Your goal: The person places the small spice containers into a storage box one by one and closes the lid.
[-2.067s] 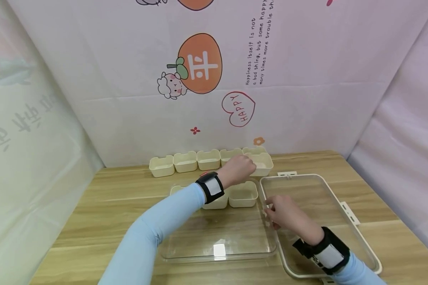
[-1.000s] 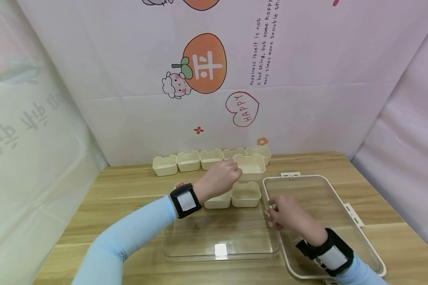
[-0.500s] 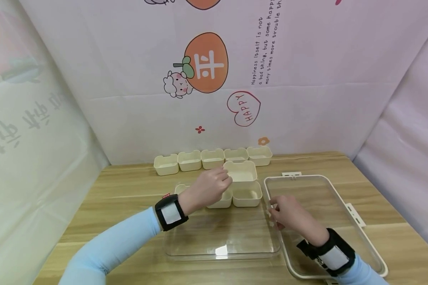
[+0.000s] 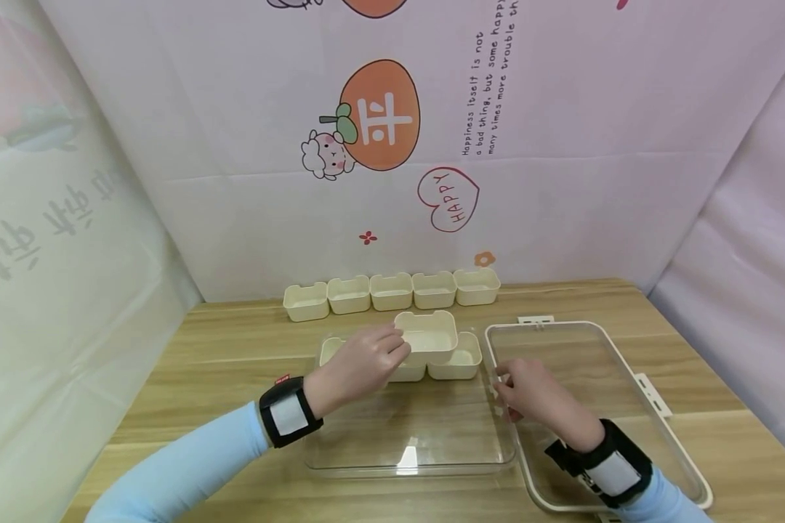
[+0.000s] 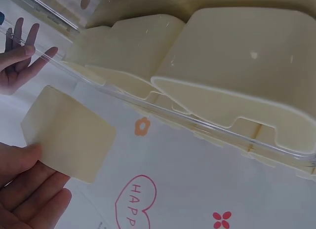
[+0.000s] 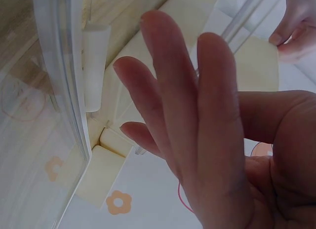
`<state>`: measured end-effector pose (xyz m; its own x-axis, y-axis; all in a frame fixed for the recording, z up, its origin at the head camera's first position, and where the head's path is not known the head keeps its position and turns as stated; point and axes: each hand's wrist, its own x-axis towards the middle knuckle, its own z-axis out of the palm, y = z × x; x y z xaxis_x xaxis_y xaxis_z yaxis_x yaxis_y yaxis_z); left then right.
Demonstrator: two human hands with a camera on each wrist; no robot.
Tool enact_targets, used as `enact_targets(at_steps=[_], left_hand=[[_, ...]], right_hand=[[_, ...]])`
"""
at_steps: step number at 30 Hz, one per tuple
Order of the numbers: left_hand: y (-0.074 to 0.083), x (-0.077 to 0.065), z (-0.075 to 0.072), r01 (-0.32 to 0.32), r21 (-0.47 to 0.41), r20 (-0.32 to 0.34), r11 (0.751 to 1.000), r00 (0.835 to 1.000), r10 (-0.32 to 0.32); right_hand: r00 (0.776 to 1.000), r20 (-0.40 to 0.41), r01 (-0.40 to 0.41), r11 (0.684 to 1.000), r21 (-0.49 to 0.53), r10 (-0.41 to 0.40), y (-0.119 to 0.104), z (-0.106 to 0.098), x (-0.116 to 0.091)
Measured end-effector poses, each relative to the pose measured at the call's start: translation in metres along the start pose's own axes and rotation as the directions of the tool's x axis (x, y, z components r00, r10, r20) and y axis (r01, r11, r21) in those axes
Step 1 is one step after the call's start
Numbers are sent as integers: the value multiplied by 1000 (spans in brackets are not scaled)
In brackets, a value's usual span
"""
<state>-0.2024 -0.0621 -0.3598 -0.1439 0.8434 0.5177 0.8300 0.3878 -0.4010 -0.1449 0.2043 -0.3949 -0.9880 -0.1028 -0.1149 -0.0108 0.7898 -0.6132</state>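
Note:
My left hand [image 4: 360,365] pinches a small cream plastic bin [image 4: 427,338] by its left end, in the air over the far side of a clear plastic box [image 4: 360,447]. In the left wrist view, thumb and fingers hold this bin [image 5: 69,135] at its edge. Inside the box, cream bins line the far wall: one at the right [image 4: 461,365], one in the middle [image 4: 408,373], partly covered, and one at the left [image 4: 330,349]. My right hand [image 4: 538,398] is at the box's right wall with its fingers extended, as the right wrist view shows, holding nothing.
Several more cream bins [image 4: 391,293] stand in a row at the back of the wooden table [image 4: 229,378]. To the right of the box lies a clear lid [image 4: 562,352] with a white rim and side latches, under my right forearm. A printed cloth [image 4: 248,218] hangs behind.
My left hand has carried the cream bin from the right end of the back row leftward and toward me, over the box. The right hand has stayed in place.

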Motion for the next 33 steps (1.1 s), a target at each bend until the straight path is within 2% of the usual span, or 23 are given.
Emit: enact_targets(at_steps=[6,13,25,33], left_hand=[[6,-12,-9,0,18,10,1000,1000,0],[13,-28,-15,-2,-14,4,1000,1000,2],[17,-50,-23,-32,-18,-50,999,998,31],[20,-71,-25,-20,-48,-23,999,1000,19]], right_hand=[[1000,-3,5,1000,-14,-5,1,1,0],[1000,2,0,1000,-12,0,0,1,0],[1000,18,6,1000,-18,-6,-1,-3,0],[1000,17,11,1000,-24,-10,-1,-3,0]])
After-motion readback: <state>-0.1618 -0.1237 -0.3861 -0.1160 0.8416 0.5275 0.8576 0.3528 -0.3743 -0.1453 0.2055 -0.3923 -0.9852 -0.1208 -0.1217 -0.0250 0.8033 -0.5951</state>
